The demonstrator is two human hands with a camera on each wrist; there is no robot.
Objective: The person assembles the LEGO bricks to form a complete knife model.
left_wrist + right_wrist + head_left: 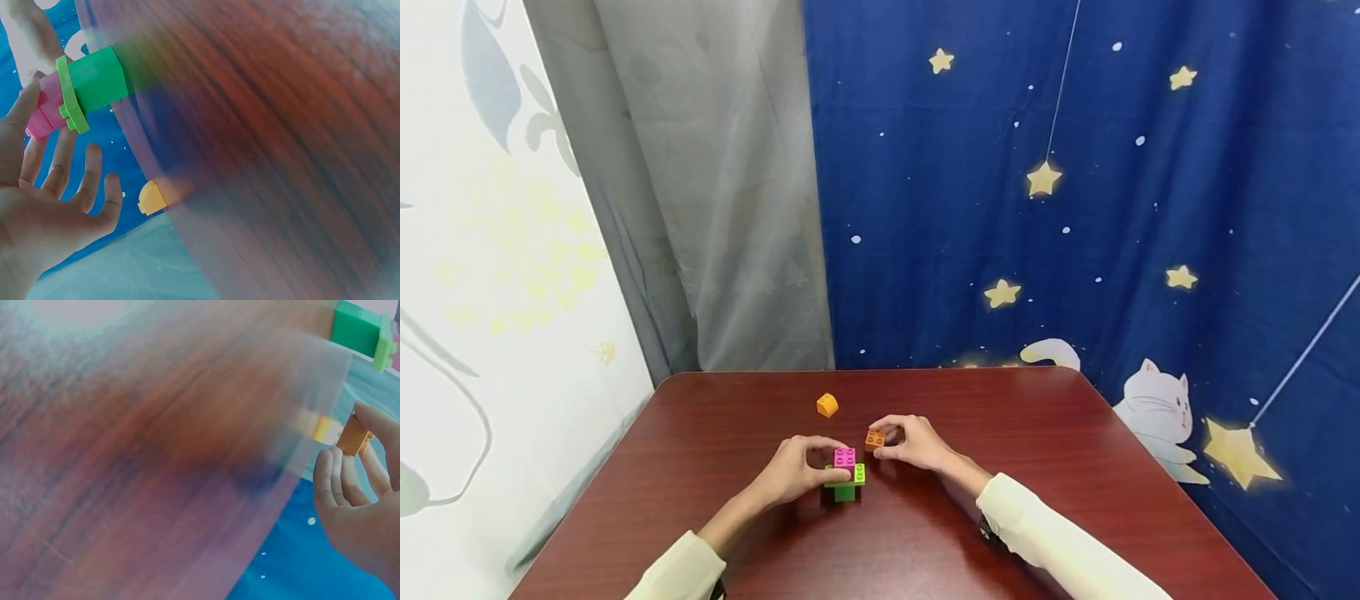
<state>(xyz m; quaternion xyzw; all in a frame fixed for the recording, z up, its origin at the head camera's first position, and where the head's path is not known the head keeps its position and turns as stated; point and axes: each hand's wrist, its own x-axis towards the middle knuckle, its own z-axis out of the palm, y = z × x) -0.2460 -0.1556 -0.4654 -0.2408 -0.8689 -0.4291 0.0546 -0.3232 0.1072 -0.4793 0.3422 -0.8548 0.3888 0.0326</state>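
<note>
From the head, I see the left hand (pixel 797 473) pinch a block stack (pixel 858 475) near its pink top; the right hand (pixel 913 443) pinches an orange block (pixel 876 439) beside it, over the worktop (pixel 992 408). Left wrist: spare fingers fan out. Right wrist: the thumb points down onto the orange block.

Spread across the lower part of the head view — a dark red-brown tabletop (pixel 1075 467), glossy, streaked with wood grain, rounded at both far corners. Directly on it, toward the far edge and left of centre, a small yellow-orange block (pixel 827 405) with a rounded side. Nearer, standing on the wood, a green block (pixel 845 493) — foot of an upright stack, with a wider lime plate (pixel 860 473) above and pink bricks (pixel 845 457) on top. In the left wrist view, a blurred green reflection on the wood beside that foot.
</note>
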